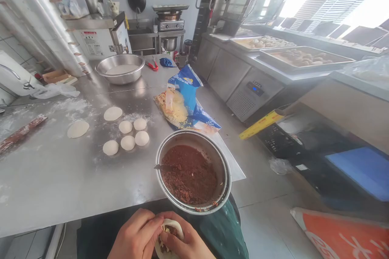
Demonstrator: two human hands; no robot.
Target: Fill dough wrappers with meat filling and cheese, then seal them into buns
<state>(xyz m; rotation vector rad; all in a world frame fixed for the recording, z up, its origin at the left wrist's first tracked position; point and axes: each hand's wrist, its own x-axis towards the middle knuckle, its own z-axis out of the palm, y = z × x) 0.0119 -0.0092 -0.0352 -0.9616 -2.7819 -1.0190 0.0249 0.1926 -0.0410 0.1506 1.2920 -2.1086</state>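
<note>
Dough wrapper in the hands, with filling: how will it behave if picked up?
The dough wrapper looks soft and floppy, since it curves around the brown filling between the left hand and right hand. It's probably light. Its top appears open, so tipping might spill filling.

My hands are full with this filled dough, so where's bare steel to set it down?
For the filled dough, bare steel shows on the worktable left of the filling bowl, below the dough balls. A narrower patch lies between those balls and the blue printed bag. Crowded: around the balls, bowl and bag.
</note>
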